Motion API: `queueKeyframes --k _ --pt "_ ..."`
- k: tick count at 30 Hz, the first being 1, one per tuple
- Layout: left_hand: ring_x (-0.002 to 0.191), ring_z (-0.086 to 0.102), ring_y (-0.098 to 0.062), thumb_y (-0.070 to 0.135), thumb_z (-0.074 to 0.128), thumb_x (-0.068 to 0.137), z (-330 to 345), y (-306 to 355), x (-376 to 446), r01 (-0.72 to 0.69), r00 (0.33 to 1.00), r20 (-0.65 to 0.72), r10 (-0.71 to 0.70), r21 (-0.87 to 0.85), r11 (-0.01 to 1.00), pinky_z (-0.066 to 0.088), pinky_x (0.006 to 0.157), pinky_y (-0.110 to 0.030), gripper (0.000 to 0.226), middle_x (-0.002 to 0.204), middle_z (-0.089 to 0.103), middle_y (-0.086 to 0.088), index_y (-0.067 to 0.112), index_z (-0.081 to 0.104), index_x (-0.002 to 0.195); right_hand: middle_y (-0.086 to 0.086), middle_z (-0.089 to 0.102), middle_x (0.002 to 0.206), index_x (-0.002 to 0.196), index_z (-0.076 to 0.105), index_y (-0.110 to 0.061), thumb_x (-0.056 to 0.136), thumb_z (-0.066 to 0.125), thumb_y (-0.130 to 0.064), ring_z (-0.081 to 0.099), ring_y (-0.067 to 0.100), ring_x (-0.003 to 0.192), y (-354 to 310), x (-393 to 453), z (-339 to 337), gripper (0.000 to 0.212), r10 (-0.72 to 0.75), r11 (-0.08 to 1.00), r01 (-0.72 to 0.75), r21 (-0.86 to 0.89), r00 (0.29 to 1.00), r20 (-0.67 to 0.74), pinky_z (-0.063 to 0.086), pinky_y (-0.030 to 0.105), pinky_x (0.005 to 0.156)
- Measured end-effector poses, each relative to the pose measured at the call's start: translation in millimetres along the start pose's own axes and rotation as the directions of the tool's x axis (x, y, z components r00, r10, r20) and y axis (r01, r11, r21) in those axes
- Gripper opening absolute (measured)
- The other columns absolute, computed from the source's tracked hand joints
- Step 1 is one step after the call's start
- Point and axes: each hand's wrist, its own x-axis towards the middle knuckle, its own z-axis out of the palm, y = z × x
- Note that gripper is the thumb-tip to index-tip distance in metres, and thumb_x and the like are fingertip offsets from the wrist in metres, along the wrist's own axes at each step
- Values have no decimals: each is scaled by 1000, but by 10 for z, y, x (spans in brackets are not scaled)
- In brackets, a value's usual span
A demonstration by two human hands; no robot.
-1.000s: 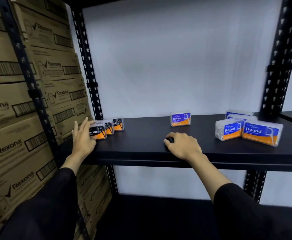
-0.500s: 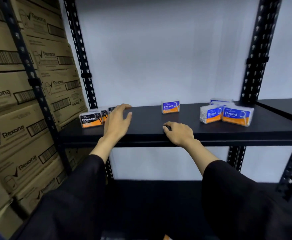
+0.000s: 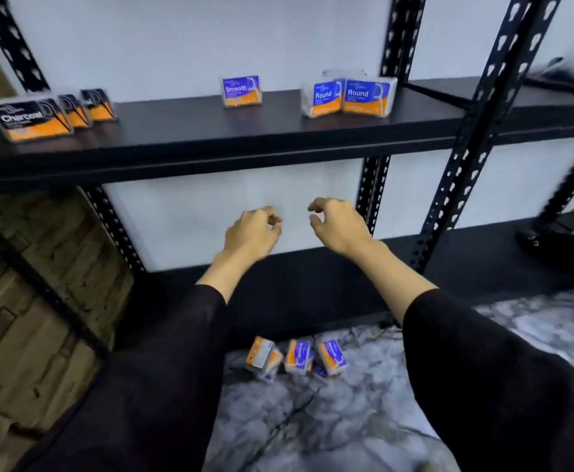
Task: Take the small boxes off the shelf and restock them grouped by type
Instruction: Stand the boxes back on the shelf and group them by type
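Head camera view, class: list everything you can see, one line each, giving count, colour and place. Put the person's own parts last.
Charcoal boxes: three, black and orange, left end of the upper shelf.
Smooth box: one, blue and orange, middle of the upper shelf.
Round boxes: two in front, blue and orange, right of the Smooth box; a third seems to stand behind.
Floor boxes: at least three, blue and orange, on the marble floor below the rack.
Upper shelf: one, black.
Cartons: several, brown, stacked at left, blurred.
Left hand: loosely curled, holding nothing, below the upper shelf.
Right hand: the same.
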Motion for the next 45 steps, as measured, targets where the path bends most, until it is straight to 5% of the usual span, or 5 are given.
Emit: queueKeyframes --k 15,21,28,35,45 --pt "114 55 -23 25 54 93 2660 -1105 -411 214 826 522 -214 61 975 47 86 -35 28 123 59 -1 23 58 121 14 58 128 128 52 -17 91 49 -19 54 33 118 1852 -763 2224 37 410 909 -393 -139 783 468 46 38 92" --pt "132 39 -26 20 69 83 3376 -1426 -514 48 779 623 -65 44 998 34 107 -39 55 139 46 -2 18 49 133 13 49 134 139 41 -18 93 52 -27 48 35 121 2176 -1010 2816 48 465 874 -463 -149 707 533 44 40 93" --pt "147 -12 -18 34 79 74 3753 -1675 -553 -134 602 796 -71 189 973 24 109 -64 112 160 -6 8 25 1 153 12 39 140 142 35 -20 89 60 -36 45 35 121 2318 -1110 3274 62 513 836 -535 -121 684 519 45 43 92" --pt "142 17 -24 30 83 68 3880 -1732 -539 -193 701 712 29 151 970 28 113 -45 106 151 25 0 20 18 151 14 46 128 135 38 -21 83 67 -34 47 35 115 2347 -1174 3411 62 526 828 -554 -86 715 460 49 43 88" --pt "144 14 -22 32 80 73 3407 -1336 -499 -120 840 539 61 74 990 26 114 -34 99 152 26 2 21 19 151 12 47 127 140 33 -23 80 70 -30 44 32 116 2186 -1050 2867 71 519 827 -563 12 770 372 45 44 95"
